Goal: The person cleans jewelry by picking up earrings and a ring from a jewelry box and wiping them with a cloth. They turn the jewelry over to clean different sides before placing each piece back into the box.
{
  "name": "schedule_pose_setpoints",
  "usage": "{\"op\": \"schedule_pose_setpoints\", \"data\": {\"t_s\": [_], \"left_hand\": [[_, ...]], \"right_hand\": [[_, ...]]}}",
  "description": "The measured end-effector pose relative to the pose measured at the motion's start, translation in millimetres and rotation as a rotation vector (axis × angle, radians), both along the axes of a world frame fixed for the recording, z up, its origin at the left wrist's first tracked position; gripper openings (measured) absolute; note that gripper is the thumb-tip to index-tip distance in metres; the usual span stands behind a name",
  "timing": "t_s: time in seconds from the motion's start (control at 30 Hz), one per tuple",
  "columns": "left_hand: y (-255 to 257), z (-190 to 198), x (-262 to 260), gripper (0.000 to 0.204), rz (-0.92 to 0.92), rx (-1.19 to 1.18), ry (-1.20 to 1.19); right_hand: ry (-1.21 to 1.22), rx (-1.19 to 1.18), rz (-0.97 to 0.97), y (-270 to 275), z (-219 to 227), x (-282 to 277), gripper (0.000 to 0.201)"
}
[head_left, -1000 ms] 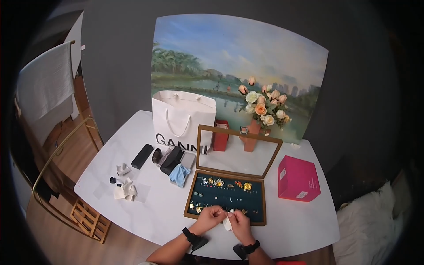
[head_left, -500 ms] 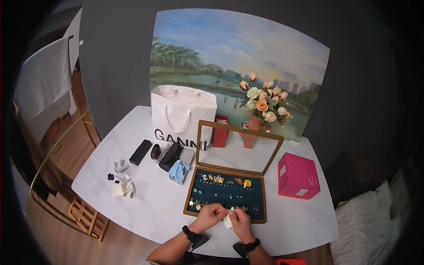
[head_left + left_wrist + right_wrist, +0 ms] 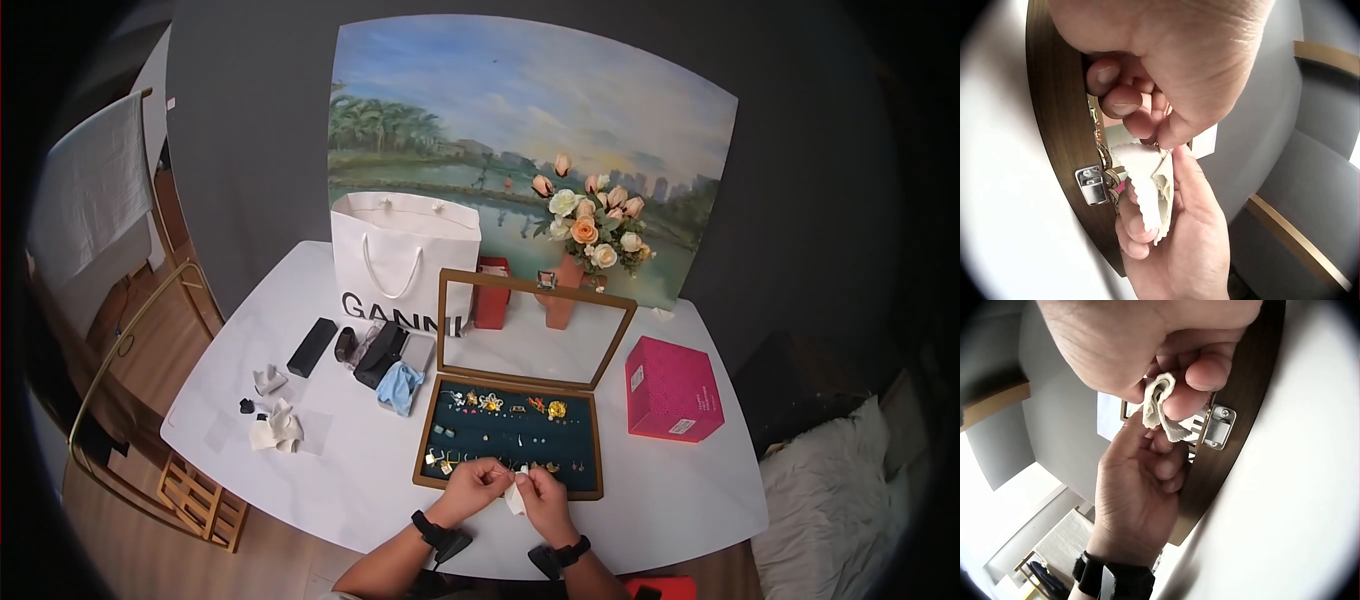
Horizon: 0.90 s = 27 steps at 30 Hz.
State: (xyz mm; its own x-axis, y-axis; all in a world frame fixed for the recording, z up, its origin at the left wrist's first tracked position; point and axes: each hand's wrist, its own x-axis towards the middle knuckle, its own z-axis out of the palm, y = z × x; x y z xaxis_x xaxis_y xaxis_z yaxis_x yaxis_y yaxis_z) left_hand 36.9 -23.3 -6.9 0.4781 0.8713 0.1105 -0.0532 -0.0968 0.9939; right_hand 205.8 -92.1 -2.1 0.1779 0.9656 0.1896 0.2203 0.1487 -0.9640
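Over the front edge of a wooden jewelry case (image 3: 598,440), both hands meet close together. My right hand (image 3: 547,505) pinches a folded cream cloth (image 3: 1138,178) with scalloped edges between thumb and fingers. With thumb and fingertips, my left hand (image 3: 474,492) pinches a thin gold-coloured piece of jewelry (image 3: 1160,149) against the cloth; fingers and cloth hide most of it. The case's glass lid (image 3: 530,335) stands raised. Rows of earrings and brooches (image 3: 490,402) lie on its dark green lining. A metal clasp (image 3: 1218,427) is on the case's front edge.
To the left lie a crumpled cream cloth (image 3: 276,428), a black box (image 3: 312,346), a dark case (image 3: 380,355) and a blue cloth (image 3: 400,388). A white paper bag (image 3: 405,250) and a flower vase (image 3: 566,290) stand behind. A pink box (image 3: 675,390) is at right.
The head view has shifted slightly, moving the scene a little up and left. Both hands stay together at the case's front edge with the cloth between them.
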Motion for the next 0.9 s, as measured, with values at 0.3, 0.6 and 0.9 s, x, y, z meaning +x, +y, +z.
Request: {"op": "schedule_pose_setpoints", "data": {"t_s": [0.3,0.6,0.9], "left_hand": [[0.1,0.5,-0.9,0.013,0.001,0.006,0.007],[2.1,5.0,-1.3,0.013,-0.008,-0.020,0.009],[9.8,-2.0,-2.4,0.009,0.073,-0.054,-0.129]], "right_hand": [[-0.004,0.000,-0.006,-0.3,-1.5,-0.9,0.023],[-0.038,-0.013,-0.017,7.4,4.4,-1.5,0.025],[-0.099,0.140,-0.114,36.5,2.8,-19.7,0.026]]}}
